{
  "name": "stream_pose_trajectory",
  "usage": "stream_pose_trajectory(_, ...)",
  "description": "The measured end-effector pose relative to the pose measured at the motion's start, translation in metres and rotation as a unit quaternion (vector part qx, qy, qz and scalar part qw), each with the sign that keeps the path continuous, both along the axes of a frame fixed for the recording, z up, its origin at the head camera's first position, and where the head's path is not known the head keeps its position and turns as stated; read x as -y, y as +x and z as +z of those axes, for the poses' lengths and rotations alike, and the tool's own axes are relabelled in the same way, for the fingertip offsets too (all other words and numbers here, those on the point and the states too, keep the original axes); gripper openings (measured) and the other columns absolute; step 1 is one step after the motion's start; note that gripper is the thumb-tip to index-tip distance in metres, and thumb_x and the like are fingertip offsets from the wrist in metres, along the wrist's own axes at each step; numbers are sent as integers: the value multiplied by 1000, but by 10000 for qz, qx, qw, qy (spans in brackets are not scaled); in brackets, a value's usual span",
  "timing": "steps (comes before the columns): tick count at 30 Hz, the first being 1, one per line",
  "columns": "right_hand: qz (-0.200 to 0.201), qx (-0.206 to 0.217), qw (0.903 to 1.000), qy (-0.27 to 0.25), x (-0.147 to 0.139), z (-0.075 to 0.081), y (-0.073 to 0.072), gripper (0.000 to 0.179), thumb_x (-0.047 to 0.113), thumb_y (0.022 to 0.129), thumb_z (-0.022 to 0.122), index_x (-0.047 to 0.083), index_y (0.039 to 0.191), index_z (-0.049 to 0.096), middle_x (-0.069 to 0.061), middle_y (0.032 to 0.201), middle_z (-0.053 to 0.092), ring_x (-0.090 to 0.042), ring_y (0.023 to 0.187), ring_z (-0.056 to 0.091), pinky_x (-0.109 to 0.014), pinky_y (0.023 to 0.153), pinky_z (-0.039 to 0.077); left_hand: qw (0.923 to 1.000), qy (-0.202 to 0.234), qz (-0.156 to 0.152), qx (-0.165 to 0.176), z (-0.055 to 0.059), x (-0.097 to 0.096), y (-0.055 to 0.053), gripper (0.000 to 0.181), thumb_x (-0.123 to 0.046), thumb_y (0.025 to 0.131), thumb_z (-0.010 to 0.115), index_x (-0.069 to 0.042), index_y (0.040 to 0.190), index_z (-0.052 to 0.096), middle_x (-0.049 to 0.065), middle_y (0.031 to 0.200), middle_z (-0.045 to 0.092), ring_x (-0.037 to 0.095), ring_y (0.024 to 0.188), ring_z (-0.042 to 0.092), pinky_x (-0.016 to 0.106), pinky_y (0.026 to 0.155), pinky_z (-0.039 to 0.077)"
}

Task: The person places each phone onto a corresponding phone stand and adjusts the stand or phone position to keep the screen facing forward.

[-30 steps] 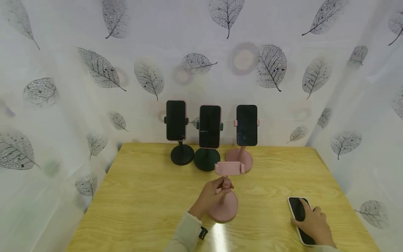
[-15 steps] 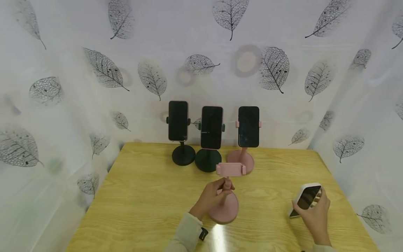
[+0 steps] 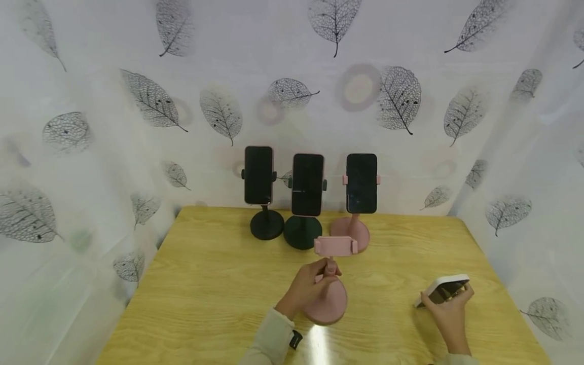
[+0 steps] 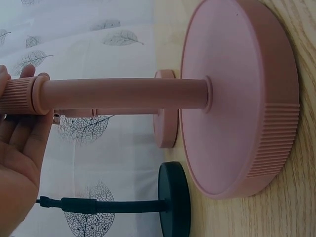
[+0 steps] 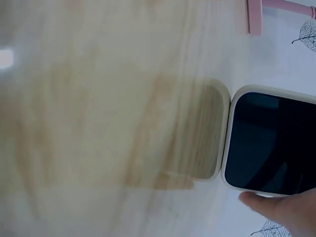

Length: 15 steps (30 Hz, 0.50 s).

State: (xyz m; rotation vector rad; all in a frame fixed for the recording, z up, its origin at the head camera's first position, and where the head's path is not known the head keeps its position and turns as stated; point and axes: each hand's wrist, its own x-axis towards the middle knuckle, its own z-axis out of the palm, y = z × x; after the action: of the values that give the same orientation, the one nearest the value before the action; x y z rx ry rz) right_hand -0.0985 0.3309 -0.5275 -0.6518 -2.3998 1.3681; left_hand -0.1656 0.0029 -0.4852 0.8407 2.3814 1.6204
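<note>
An empty pink phone stand point(image 3: 327, 299) stands on the wooden table point(image 3: 214, 284) near the front middle. My left hand point(image 3: 306, 288) grips its upright stem point(image 4: 123, 94) just below the clamp point(image 3: 335, 246). At the right, my right hand point(image 3: 449, 306) holds a white-cased phone point(image 3: 442, 289) tilted up off the table, one end low near the surface. In the right wrist view the phone's dark screen point(image 5: 269, 143) fills the right side, with a fingertip point(image 5: 266, 205) on its lower edge.
Three stands with dark-screened phones line the back edge: a black one point(image 3: 258, 175), a dark green one point(image 3: 307, 185) and a pink one point(image 3: 361, 183). Leaf-patterned white curtain point(image 3: 137, 76) closes in the table on three sides.
My right hand has lifted the phone from lying flat on the table and tilted it up on end. The left hand stays on the pink stand's stem.
</note>
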Motion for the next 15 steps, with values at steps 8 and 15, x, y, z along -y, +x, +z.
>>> stream_pose_trajectory(8,520,306,9982,-47,-6,-4,-13,89,6,83,67,-3,131,-7,-25,125,17,-12,99,35,0,69,28,10000,-1,-6,-62,-1,-1,-1,15,-25,95,56,-13,103,60,3,101,70,13,102,65,24,92,50)
stream_pose_trajectory(15,583,623,9932,790,-10,-6,-17,92,26,78,77,-13,135,16,-32,116,40,-41,98,50,-18,64,42,10000,14,-26,-17,-1,-1,-1,17,-27,95,54,-14,103,60,2,101,70,14,103,65,25,93,50)
